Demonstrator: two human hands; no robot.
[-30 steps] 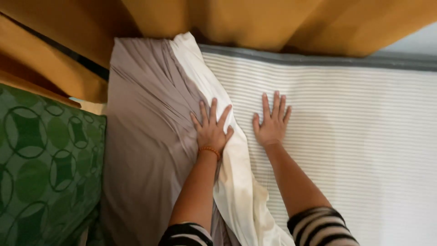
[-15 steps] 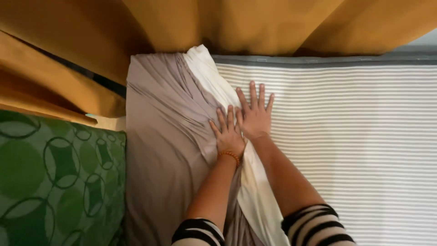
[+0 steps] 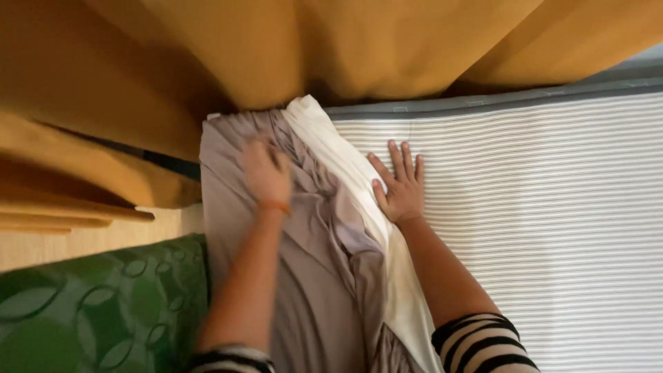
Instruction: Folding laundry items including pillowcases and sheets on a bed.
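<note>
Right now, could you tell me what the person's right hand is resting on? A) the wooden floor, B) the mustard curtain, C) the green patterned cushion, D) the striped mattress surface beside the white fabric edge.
D: the right hand lies flat, fingers spread, on the striped mattress just beside the white fabric edge, while the blurred left hand is on the grey sheet.

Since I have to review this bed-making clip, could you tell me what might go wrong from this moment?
The left hand is blurred, sweeping across the bunched grey sheet; it could drag folds sideways rather than flatten them. The right hand presses flat on the striped mattress beside the white fabric edge, not on it, so that edge might slip. The yellow curtain hangs close and may catch.
</note>
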